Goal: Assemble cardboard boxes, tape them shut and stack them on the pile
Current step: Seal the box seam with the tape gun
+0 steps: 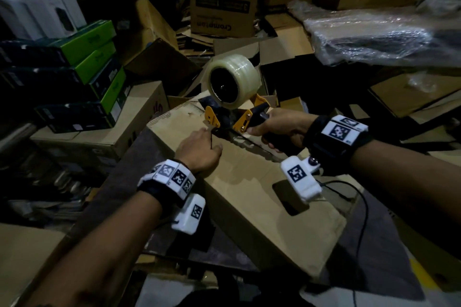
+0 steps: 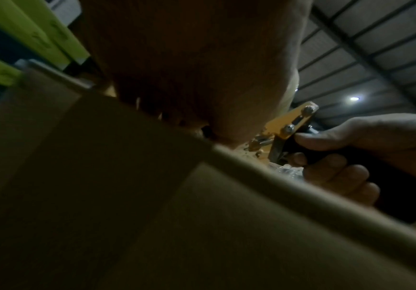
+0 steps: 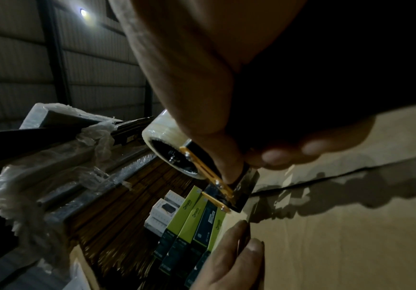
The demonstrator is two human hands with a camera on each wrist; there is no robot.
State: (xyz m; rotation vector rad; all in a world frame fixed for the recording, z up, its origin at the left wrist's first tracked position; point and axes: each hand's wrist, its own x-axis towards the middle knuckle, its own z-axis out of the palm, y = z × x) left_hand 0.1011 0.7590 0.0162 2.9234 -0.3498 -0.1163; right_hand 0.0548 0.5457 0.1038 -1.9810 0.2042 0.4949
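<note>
Cardboard box [image 1: 252, 197] lies tilted on the dark worktable [image 1: 139, 157], tape dispenser [image 1: 232, 97] on its top seam gripped by the right hand [image 1: 277, 124], left hand [image 1: 199, 149] apparently flat, fingers pressing the flap, green-and-black boxes [image 1: 82, 75] stacked behind.

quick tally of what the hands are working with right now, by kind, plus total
Tape dispenser: 1
Clear tape roll: 1
Cardboard box under the hands: 1
Hands: 2, left hand, right hand
Total: 5
</note>
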